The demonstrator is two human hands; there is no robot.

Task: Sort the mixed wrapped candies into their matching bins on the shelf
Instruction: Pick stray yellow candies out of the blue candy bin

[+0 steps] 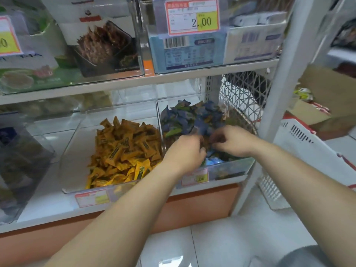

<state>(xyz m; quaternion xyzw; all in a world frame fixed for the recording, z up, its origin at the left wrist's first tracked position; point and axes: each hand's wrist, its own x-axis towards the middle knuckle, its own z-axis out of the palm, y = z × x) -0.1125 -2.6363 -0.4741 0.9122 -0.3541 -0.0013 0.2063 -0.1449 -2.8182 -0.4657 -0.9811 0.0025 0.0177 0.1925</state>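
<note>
the mixed candies [192, 116] lie heaped in the right bin [231, 168] on the lower shelf: mostly dark blue wrappers, with brown and pale blue ones near the front. i judge this the picking-out step. my left hand [185, 149] and right hand [231, 140] dig in, fingers curled; whether either pinches a piece i cannot tell. next i'd lift one stray clear and match it to its bin.

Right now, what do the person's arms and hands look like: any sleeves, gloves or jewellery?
The left hand and right hand are bare: no gloves, no watch or bracelet at either wrist. The left forearm and right forearm run uncovered to the frame's edge, so no sleeve shows. No ring shows, though parts of both hands are hidden.
</note>
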